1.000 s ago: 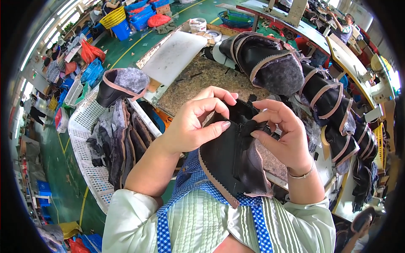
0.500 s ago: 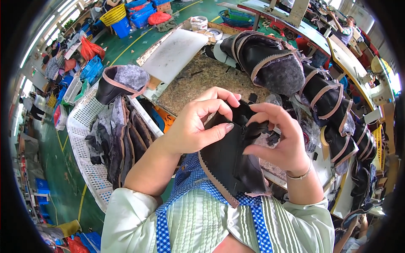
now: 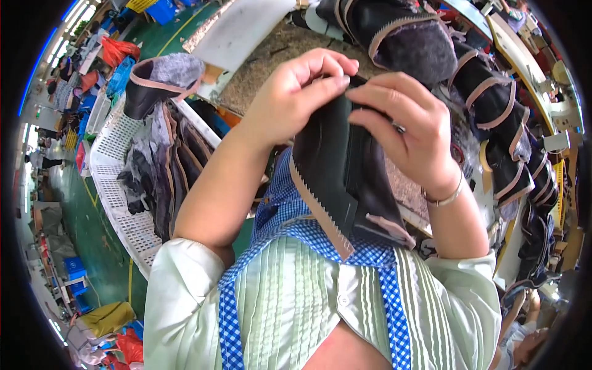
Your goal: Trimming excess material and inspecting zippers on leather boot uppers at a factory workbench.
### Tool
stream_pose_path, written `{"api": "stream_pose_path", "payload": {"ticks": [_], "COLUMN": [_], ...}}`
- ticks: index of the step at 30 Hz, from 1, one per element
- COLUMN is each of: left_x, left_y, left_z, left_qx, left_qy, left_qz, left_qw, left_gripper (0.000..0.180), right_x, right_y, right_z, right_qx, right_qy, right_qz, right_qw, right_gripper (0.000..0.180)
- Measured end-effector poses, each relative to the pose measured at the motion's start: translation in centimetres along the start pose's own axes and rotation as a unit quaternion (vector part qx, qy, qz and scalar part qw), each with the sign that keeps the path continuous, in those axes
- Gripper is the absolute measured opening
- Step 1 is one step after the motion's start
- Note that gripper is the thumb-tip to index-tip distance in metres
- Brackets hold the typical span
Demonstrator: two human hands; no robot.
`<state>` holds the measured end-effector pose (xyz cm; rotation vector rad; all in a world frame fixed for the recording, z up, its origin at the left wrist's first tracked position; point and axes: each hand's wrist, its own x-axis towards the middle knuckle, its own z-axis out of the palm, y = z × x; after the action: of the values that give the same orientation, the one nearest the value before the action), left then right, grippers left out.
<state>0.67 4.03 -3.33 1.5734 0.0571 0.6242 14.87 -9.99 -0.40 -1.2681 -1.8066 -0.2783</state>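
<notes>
hands pinching a dark boot upper

tabletop (image 3: 271, 68) with its speckled brown surface lies beyond the boot upper, partly hidden by the hands. a white lattice basket (image 3: 117, 185) stands well to the left of the boot upper, with dark fur-lined pieces (image 3: 166, 166) stacked in it. a row of finished dark uppers (image 3: 487, 105) with pink edging runs off to the right of it. the black boot upper (image 3: 339, 166) itself hangs raised in front of the chest, its pink zigzag edge (image 3: 317, 209) trailing down over the blue checked apron (image 3: 296, 228). the left hand (image 3: 296, 92) has its grip closed on the upper's top edge, thumb and fingers pinched. the right hand (image 3: 407, 123) is closed on the same top edge just beside it, fingertips nearly touching the left's, with a bracelet (image 3: 444, 197) at the wrist.
</notes>
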Motion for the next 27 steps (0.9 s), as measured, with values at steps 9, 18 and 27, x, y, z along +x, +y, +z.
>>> {"api": "stream_pose_path", "payload": {"ticks": [9, 18, 27], "left_x": [-0.3, -4.5, 1.7], "left_y": [-0.3, 1.0, -0.8], "left_z": [1.8, 2.7, 1.2], "left_qx": [0.222, 0.405, 0.339], "left_qy": [-0.003, -0.184, -0.069], "left_qz": [0.132, 0.122, 0.167], "left_qw": [0.966, 0.887, 0.923], "left_gripper": [0.054, 0.068, 0.039], "right_x": [-1.9, -4.4, -3.4], "right_y": [2.5, 4.2, 3.2], "right_z": [1.0, 1.4, 0.8], "right_qx": [-0.042, 0.026, 0.176], "right_qy": [0.080, 0.171, 0.096], "right_qz": [0.130, 0.244, 0.265], "right_qw": [0.987, 0.954, 0.943], "right_gripper": [0.004, 0.010, 0.011]}}
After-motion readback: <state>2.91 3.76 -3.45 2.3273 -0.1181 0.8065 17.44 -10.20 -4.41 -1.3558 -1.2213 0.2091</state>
